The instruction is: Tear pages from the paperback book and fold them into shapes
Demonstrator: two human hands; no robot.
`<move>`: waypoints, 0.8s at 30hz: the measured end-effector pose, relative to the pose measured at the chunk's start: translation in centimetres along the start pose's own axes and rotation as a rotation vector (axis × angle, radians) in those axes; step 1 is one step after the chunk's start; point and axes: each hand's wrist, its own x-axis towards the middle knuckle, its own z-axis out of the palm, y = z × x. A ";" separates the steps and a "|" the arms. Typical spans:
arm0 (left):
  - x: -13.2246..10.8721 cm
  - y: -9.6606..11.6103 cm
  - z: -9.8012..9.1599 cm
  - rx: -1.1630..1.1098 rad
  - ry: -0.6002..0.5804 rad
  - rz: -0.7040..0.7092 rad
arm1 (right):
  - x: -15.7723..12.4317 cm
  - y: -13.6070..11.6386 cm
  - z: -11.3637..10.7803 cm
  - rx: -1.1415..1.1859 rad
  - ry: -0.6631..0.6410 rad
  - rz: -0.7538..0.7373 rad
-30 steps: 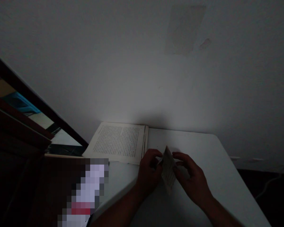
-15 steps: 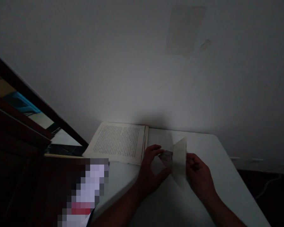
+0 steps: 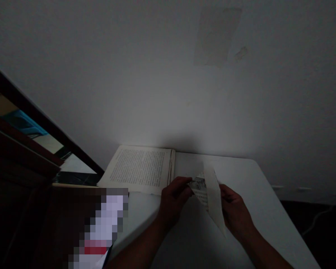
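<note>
In dim light, both my hands hold a folded sheet of printed paper (image 3: 210, 194) just above a white table (image 3: 263, 216). My left hand (image 3: 173, 201) pinches the paper's left corner with closed fingers. On the paper's right edge, my right hand (image 3: 235, 213) grips with its fingers curled behind the sheet. The paper is folded into a long pointed flap that slants down to the right. An open book (image 3: 141, 168) with printed pages lies on the table just left of my hands, against the wall.
A pale wall (image 3: 156, 74) rises directly behind the table. Dark wooden furniture (image 3: 22, 157) with a mirror or glass panel stands at the left. The table's right edge drops off to a dark floor (image 3: 324, 231).
The paper has been turned and folded between my hands: from an upright narrow shape to a wider flap, now a long flap slanting down-right. Both hands stayed over the same spot.
</note>
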 end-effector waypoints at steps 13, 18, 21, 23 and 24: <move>0.3 -0.1 -0.3 -0.054 -0.022 0.008 | -0.8 -1.8 -0.2 -0.341 -0.382 0.154; 0.3 -0.5 -0.3 -0.028 -0.043 -0.052 | -1.5 -2.0 -0.6 -0.300 -0.466 0.300; 0.3 -0.5 -0.3 -0.023 -0.062 -0.059 | -1.7 -1.7 -0.9 -0.291 -0.500 0.369; 0.3 -0.4 -0.3 -0.018 -0.072 -0.068 | -1.7 -1.5 -1.1 -0.294 -0.484 0.362; 0.3 -0.4 -0.3 -0.016 -0.074 -0.072 | -1.8 -1.4 -1.2 -0.300 -0.477 0.361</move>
